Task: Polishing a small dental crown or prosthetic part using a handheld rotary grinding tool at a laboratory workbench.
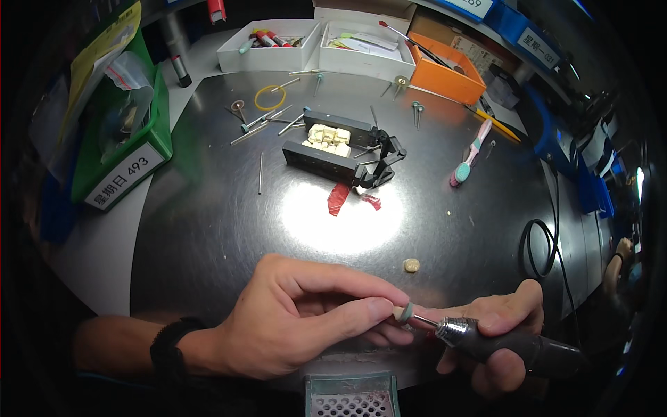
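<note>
My left hand (pixel 299 316) pinches a small cream dental crown (pixel 398 313) between thumb and fingertips; most of it is hidden by them. A green grinding wheel (pixel 407 312) is right at the crown, seemingly touching it. The wheel sits on the thin shank of a dark rotary handpiece (pixel 517 347) with a silver nose. Around that handpiece my right hand (pixel 504 326) is closed, its fingers stretching toward the left hand. Another tooth-like crown (pixel 412 265) lies on the dark metal worktop (pixel 222 229) just beyond the hands.
A black hinged articulator (pixel 323 163) with cream tooth models stands mid-table, red film scraps (pixel 338 200) before it. Loose burs (pixel 260 174) lie left, a toothbrush (pixel 471 153) right. White boxes (pixel 271 62), an orange tray (pixel 451 83) and a green bin (pixel 156 128) line the edges. A perforated tray (pixel 351 384) sits nearest.
</note>
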A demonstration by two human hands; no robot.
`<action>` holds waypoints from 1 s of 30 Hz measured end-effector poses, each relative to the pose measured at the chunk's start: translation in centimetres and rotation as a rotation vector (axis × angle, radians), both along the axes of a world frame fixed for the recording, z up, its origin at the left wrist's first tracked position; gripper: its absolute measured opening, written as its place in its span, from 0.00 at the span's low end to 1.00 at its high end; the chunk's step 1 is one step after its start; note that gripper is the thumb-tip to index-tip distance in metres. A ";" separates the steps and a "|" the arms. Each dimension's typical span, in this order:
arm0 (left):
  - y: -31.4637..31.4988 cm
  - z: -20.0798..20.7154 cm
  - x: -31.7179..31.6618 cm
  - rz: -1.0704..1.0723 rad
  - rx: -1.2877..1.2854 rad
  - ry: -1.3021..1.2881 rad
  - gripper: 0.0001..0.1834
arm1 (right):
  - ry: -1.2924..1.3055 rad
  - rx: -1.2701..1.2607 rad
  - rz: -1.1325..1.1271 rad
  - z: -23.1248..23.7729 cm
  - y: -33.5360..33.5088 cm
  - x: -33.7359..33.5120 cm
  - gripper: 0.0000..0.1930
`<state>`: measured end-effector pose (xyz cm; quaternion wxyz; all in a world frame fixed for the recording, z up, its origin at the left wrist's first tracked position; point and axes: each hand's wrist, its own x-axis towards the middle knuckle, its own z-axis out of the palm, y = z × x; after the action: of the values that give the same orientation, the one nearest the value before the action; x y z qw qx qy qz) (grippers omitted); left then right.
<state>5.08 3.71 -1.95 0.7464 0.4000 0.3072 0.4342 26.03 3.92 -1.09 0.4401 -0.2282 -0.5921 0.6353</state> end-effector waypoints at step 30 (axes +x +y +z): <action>-0.2 0.1 0.1 0.055 -0.044 -0.005 0.08 | 0.001 0.043 -0.089 -0.1 -0.3 -0.6 0.14</action>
<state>5.18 3.50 -1.89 0.7434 0.3738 0.3259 0.4487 25.39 3.64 -1.22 0.4730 -0.2443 -0.5948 0.6024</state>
